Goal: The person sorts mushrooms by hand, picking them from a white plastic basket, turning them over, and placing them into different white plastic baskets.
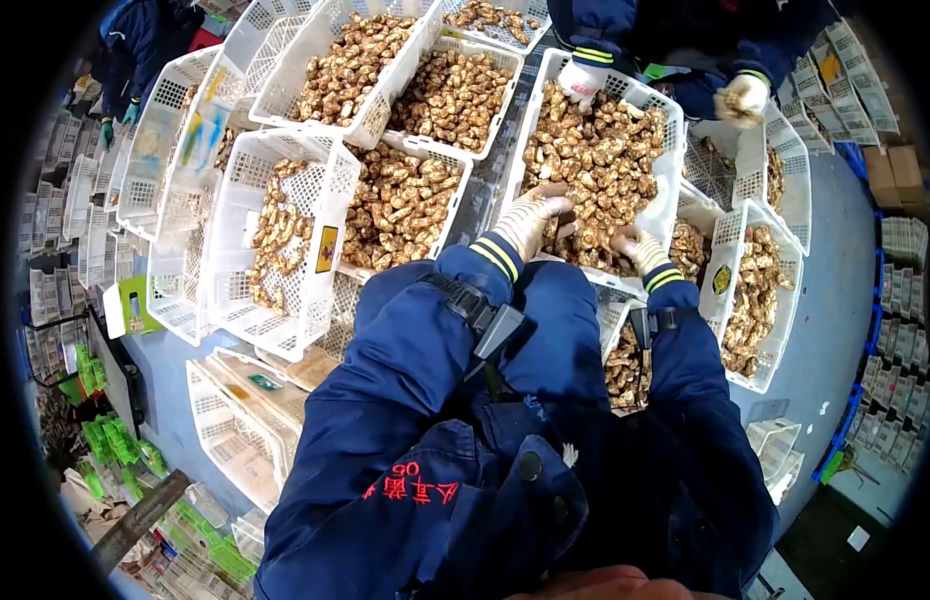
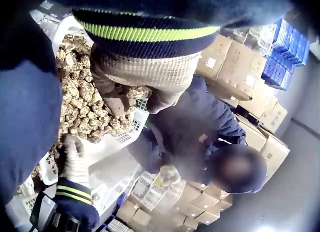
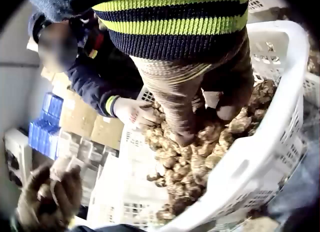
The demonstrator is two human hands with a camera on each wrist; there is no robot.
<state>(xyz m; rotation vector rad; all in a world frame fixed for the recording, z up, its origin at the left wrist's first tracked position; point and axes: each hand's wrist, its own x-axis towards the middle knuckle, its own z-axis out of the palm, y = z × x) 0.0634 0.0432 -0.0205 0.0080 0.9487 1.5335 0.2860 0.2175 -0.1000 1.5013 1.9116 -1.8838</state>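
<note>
A white perforated crate [image 1: 675, 160] full of knobbly brown-and-cream pieces that look like mushrooms [image 1: 605, 150] stands before my knees. Gloved, my left hand [image 1: 530, 222] is over the crate's near left side. In the left wrist view its thumb and fingers curl round a mushroom [image 2: 137, 92]; the right wrist view shows a pale piece [image 3: 45, 192] in that hand. My right hand [image 1: 642, 250], also gloved, reaches into the near right corner of the pile. Its fingers [image 3: 184, 132] point down among the mushrooms, with a pale-faced piece [image 3: 212, 99] pinched between them and the thumb.
Across the crate, another person's white-gloved hand [image 1: 582, 84] touches the same pile. Their other hand [image 1: 742, 100] is over the crates at right. More filled crates [image 1: 400, 205] stand at my left, with a tilted, part-filled crate [image 1: 225, 230] beside them. Another filled crate [image 1: 750, 300] is at right.
</note>
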